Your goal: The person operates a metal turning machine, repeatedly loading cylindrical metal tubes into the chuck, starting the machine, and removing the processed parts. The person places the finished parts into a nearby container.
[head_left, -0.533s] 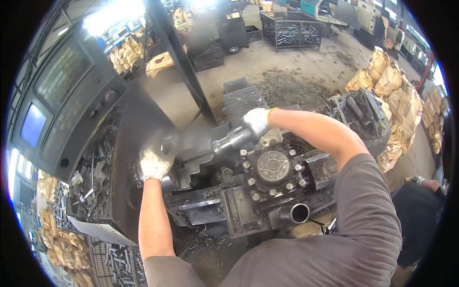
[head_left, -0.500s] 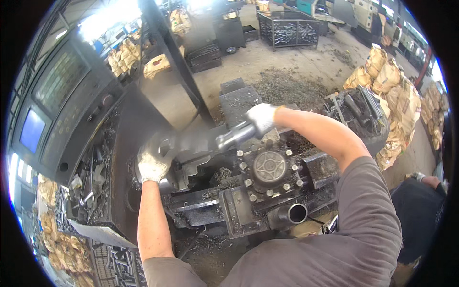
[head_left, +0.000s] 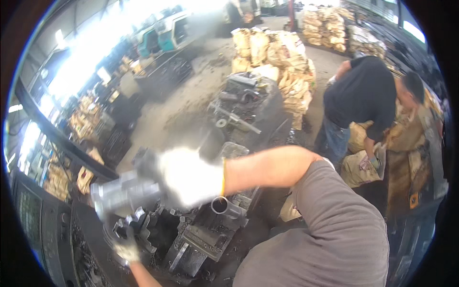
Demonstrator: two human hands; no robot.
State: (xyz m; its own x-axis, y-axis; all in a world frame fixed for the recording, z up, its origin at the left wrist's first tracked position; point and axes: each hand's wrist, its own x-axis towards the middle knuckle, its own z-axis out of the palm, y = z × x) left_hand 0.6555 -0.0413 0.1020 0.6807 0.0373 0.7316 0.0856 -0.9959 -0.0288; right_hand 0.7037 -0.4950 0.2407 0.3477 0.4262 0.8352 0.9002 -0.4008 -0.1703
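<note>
My right hand (head_left: pixel 191 178), in a white glove and smeared by motion, is closed round a shiny stepped metal cylinder (head_left: pixel 126 193). The cylinder points left, raised above the lathe. Lower down, my left hand (head_left: pixel 125 249), its glove dark at the fingers, reaches to the jagged metal jaws (head_left: pixel 141 229) of the lathe chuck. Its fingers look spread, with nothing visible in them; whether they touch the jaws I cannot tell. Beside the jaws lies the tool slide (head_left: pixel 198 244), covered with chips. An open-ended metal tube (head_left: pixel 228 208) sticks up behind it.
A machine tray (head_left: pixel 244 103) heaped with metal parts and tools stands beyond my right arm. Stacked tan sacks (head_left: pixel 272 57) rise behind it. To the right, a person (head_left: pixel 361 95) in a dark top bends over a sack. A dark control cabinet (head_left: pixel 33 215) stands at left.
The view has swung right, bringing the bending person fully into sight. My right hand has come away from the chuck area, still gripping the metal cylinder. My left hand remains at the chuck, its fingers now spread.
</note>
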